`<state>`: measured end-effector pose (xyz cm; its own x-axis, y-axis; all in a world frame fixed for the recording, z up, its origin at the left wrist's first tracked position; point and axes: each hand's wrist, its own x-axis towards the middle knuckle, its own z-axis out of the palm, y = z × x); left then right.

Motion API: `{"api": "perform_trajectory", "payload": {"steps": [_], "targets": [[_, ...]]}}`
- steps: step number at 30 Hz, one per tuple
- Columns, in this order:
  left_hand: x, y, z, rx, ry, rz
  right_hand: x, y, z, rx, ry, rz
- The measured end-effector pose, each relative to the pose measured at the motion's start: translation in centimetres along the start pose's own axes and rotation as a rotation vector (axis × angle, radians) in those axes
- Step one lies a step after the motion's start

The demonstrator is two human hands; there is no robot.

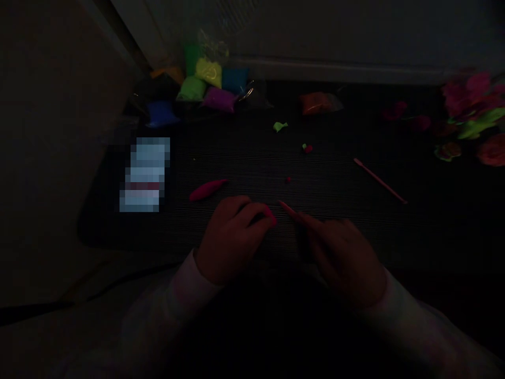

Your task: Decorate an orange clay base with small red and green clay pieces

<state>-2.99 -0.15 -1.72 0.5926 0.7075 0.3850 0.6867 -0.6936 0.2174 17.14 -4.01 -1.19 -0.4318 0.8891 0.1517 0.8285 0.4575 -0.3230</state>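
Note:
My left hand (236, 234) pinches a small piece of bright pink clay (270, 215) between thumb and fingers, just above the dark table. In my right hand (347, 258) is a thin pink modelling tool (288, 209), its tip pointing left toward the clay but apart from it. A longer pink clay shape (207, 190), fat at one end and tapered at the other, lies beyond my left hand. A tiny red bit of clay (288, 179) rests past the tool tip. Farther back are a small red and green piece (306, 148) and a light green scrap (280, 127).
A second pink tool (381, 181) lies at the right. Several bags of coloured clay (209, 72) are heaped at the back left, with an orange packet (315, 103) nearer the middle. A lit, blurred phone screen (145, 173) lies left; pink flowers (473, 100) stand back right. The room is dim.

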Motion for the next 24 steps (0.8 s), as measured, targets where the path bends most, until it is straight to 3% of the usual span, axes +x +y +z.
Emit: {"api": "perform_trajectory", "payload": {"steps": [11,24], "targets": [[-0.6,1.1,0.0,-0.035,0.026,-0.048,0.3,0.4,0.0,-0.045,0.002,-0.058],[-0.9,1.1,0.2,0.025,-0.023,0.001,0.0,-1.5,0.5,-0.046,0.043,-0.099]]}}
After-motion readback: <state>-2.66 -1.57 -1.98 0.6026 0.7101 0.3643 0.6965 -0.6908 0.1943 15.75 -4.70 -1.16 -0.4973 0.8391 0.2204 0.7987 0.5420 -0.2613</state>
